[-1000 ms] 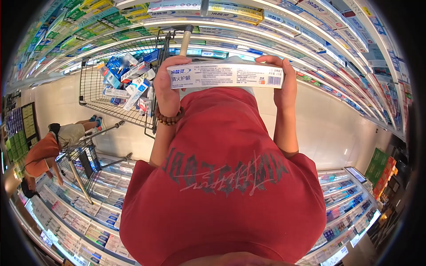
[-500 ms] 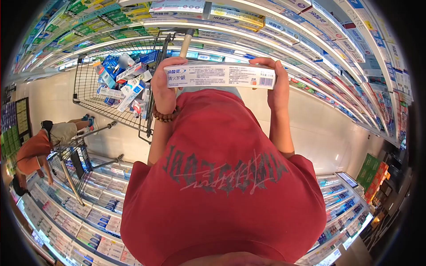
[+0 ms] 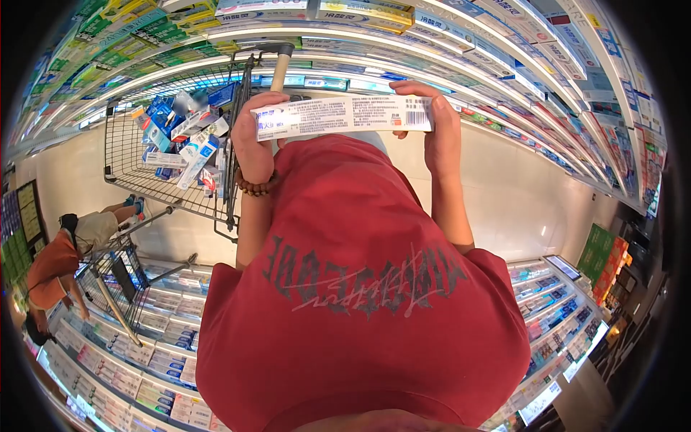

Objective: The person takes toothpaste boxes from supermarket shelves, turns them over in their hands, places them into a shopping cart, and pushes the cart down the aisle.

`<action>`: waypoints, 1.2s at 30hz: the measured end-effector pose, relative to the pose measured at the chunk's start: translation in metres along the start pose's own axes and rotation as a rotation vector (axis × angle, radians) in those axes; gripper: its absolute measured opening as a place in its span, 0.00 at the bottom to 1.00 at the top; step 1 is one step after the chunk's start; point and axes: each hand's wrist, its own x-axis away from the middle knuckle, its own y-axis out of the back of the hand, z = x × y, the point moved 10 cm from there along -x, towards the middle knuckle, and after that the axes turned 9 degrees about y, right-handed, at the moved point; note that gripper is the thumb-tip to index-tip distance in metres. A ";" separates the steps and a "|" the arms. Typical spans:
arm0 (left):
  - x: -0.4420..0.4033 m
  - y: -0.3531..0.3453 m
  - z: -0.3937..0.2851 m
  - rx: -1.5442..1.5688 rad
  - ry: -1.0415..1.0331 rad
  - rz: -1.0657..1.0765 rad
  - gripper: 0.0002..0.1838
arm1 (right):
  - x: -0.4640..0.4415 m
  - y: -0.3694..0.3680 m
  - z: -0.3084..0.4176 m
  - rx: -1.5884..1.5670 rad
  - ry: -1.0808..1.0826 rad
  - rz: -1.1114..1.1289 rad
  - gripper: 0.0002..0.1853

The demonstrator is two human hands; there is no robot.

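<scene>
A pale, glossy floor point(image 3: 504, 194) is extending between two banks of shelving and is reflecting light. On the far side, shelves point(image 3: 461, 60) are carrying closely packed boxed goods point(image 3: 367, 16); near shelves point(image 3: 155, 360) are carrying similar rows. At the far left, a wire shopping cart point(image 3: 128, 160) is containing a loose pile of packages point(image 3: 191, 126). Farther left, another person point(image 3: 57, 263) is bending toward the near shelves, beside a second cart point(image 3: 111, 281).

The left hand point(image 3: 252, 140), with a beaded bracelet point(image 3: 255, 187) at its wrist, is gripping the left end of a long white carton point(image 3: 342, 117). The right hand point(image 3: 443, 137) is gripping the right end. The carton is spanning the space between the hands, just beyond the far edge of the red shirt point(image 3: 360, 345); its printed side is facing the wearer, the barcode is lying toward the right, and the right end is sitting slightly higher.

The left fingers are curling around the carton end and pinching it. The right fingers are pinching the opposite end, with one finger reaching over the upper edge and a fingertip showing below the lower edge. The carton is hiding the remaining fingers; their spacing cannot be told.
</scene>
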 end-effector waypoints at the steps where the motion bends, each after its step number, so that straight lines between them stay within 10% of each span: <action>1: 0.000 -0.005 -0.004 -0.008 -0.023 -0.061 0.33 | 0.002 0.000 0.003 -0.004 0.009 0.012 0.28; 13: 0.010 -0.027 0.030 0.408 0.538 0.224 0.31 | 0.021 0.015 -0.016 -0.203 -0.225 -0.027 0.30; 36: 0.017 -0.034 0.044 0.160 0.556 0.182 0.44 | 0.049 0.018 -0.051 -0.242 -0.472 -0.016 0.34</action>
